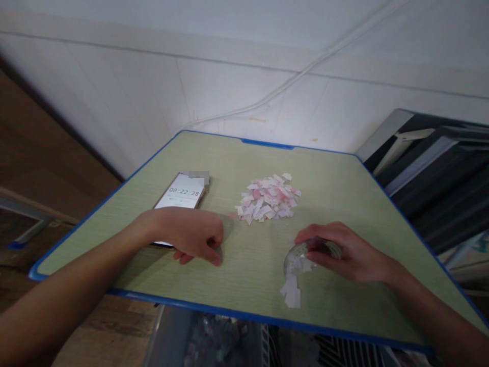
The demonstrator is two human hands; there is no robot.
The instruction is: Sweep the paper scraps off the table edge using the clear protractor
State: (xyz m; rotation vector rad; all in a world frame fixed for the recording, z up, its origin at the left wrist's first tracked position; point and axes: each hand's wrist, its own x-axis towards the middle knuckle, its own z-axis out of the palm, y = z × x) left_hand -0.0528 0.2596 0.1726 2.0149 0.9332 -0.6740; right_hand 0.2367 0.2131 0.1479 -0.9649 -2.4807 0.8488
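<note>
The right hand (324, 250) is wrapped around a clear, round cup (290, 257), thumb on the near side and fingers over the far side. The cup sits tilted low on the table (324, 183), and the curled grip probably keeps its round wall from rolling. Pale paper scraps show through the wall, and a few loose scraps (292, 293) lie on the table just beside it, on the near side. Which way the mouth faces is hard to tell.

The left hand (194, 237) is bent at the wrist, its fingers folded under and the thumb pointing down toward the table. I cannot tell whether it pinches anything; a small greyish patch by the thumb is too blurred to name. This hand hides the lower part of a phone (173, 199), which lies face up, likely so its timer, at 00:22:28, can be read.

Beyond and between the 2 hands, a loose pile of white and pink scraps (269, 199) sits on the table, apart from the cup. Below the near edge stands a clear bin (153, 331) holding many small pieces, too blurred to identify.
</note>
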